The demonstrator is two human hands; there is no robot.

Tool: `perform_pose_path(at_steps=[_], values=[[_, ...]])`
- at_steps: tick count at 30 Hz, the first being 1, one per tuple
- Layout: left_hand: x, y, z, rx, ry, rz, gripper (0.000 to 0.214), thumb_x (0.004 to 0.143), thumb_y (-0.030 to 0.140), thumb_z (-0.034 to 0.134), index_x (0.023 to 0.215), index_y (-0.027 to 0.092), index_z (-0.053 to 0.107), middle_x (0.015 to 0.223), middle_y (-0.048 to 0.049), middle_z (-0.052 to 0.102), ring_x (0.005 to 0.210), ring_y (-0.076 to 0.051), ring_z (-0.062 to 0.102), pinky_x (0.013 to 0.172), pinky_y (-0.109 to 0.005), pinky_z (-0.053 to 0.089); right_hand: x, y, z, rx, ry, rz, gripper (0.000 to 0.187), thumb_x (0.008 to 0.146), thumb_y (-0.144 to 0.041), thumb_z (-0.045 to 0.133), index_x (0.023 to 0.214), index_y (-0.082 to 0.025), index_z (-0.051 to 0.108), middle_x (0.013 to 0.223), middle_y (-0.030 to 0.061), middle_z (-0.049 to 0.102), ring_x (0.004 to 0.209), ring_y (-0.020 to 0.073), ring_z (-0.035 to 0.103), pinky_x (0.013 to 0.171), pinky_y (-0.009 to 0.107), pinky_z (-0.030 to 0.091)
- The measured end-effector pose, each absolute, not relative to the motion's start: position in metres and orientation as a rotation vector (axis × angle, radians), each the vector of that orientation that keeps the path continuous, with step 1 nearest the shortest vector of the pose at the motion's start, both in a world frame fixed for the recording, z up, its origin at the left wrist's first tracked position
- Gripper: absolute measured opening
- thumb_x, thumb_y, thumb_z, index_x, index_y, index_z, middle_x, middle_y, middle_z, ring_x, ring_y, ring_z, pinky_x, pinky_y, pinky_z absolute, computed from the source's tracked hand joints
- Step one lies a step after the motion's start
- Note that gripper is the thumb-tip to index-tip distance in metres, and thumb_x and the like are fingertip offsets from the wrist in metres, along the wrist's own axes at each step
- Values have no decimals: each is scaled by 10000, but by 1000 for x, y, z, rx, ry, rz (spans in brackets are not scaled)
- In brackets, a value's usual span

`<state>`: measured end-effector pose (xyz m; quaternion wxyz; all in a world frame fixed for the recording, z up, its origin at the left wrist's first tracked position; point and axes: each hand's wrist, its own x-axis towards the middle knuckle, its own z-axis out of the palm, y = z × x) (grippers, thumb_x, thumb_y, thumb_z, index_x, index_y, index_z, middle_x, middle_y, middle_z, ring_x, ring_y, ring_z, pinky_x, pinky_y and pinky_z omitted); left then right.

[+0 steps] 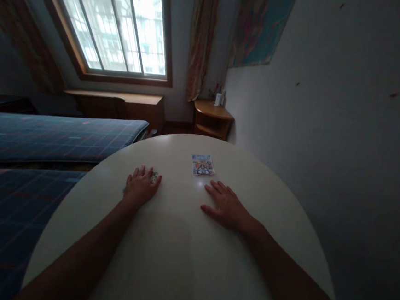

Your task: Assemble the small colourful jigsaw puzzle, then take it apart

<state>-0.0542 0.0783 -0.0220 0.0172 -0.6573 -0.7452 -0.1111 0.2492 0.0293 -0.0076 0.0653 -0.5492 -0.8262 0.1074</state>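
My left hand (pixel 140 188) lies palm down on the round white table (pixel 164 258), its fingers stretched forward. Under it, something small with a dark-and-white pattern (pixel 154 178) shows between thumb and forefinger; most of it is covered, so I cannot tell its kind. My right hand (pixel 225 205) rests flat on the tabletop with fingers spread and nothing in it. Just beyond its fingertips, apart from them, lies a small colourful picture sheet (pixel 203 165), mainly blue, white and orange, with slightly uneven edges.
Beds with blue checked covers (pixel 59 134) stand along the table's left side. A white wall (pixel 308 131) runs along the right. Behind the table are a wooden corner shelf (pixel 213 108), a long wooden desk (pixel 135 98) and a bright barred window (pixel 116 28).
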Motion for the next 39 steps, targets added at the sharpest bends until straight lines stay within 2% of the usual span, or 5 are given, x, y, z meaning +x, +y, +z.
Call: perform_pose_path(at_steps=[14, 19, 28, 33, 39], values=[[16, 31, -24, -2810, -1635, -421, 562, 975, 435, 423, 1484, 197, 397, 1579, -82, 332, 1471, -267, 262, 1194, -474, 232, 250, 30, -11, -1608, -2485, 302, 800, 885, -692, 451, 1516, -207, 362, 1604, 116, 280, 1486, 320, 204, 1194, 522, 167], [40, 11, -18, -3101, -1348, -516, 583, 951, 409, 492, 1492, 220, 379, 1583, -80, 329, 1476, -268, 247, 1206, -492, 202, 256, 34, -11, -1571, -2519, 350, 546, 986, -418, 379, 1488, -205, 413, 1589, 108, 320, 1484, 297, 222, 1184, 536, 186], [25, 33, -3, -3071, -1491, -1535, 341, 995, 307, 343, 1175, 185, 607, 1211, -90, 662, 1150, -215, 598, 1015, -395, 460, 253, 23, 1, -1028, -2466, 486, 522, 888, -418, 616, 1357, -196, 562, 1408, 136, 554, 1354, 264, 453, 1121, 456, 375], [1, 44, 9, -3193, -1467, -948, 172, 915, 294, 541, 944, 192, 677, 891, -43, 688, 790, -175, 623, 752, -313, 500, 242, 17, 3, -911, -2519, 498, 521, 812, -374, 724, 1303, -251, 603, 1374, 105, 587, 1311, 257, 498, 1107, 450, 385], [-3, 37, 9, -3323, -1073, -702, 239, 838, 368, 697, 1032, 233, 664, 972, -42, 663, 912, -195, 618, 816, -304, 477, 243, 20, 0, -828, -2510, 470, 328, 813, -346, 735, 1124, -253, 686, 1210, 74, 673, 1159, 213, 595, 1031, 384, 450]])
